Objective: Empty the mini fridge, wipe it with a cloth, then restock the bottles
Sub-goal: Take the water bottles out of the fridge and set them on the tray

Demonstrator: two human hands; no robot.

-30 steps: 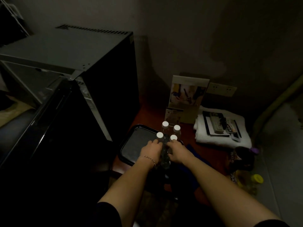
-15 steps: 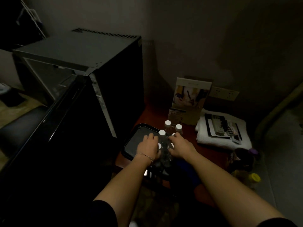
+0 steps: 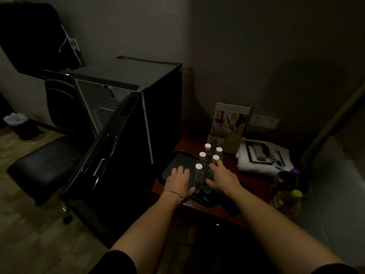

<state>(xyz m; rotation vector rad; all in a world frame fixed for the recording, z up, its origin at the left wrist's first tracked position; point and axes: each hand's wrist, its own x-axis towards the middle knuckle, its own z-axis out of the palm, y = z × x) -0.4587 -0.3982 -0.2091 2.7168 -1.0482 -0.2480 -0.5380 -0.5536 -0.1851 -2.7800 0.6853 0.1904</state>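
Observation:
Several clear bottles with white caps (image 3: 202,155) stand clustered on a black tray (image 3: 178,162) on a red-brown table. My left hand (image 3: 179,180) lies flat on the tray with its fingers spread, just left of the nearest bottle (image 3: 198,168). On the other side of the cluster, my right hand (image 3: 222,178) rests against the bottles with its fingers stretched forward. Its grip is hidden in the dark. The black mini fridge (image 3: 126,76) stands to the left with its door (image 3: 102,151) swung open toward me, and a wire shelf shows inside.
A folded white towel (image 3: 262,163) with a remote and cards lies at the back right, behind a yellow-capped bottle (image 3: 290,200). Upright cards (image 3: 230,120) lean on the wall. A black stool (image 3: 41,167) and a bin (image 3: 21,125) stand on the floor at left.
My view has pulled back and swung left, showing the fridge interior and stool. One more white cap stands uncovered between my hands, and my left hand has flattened on the tray.

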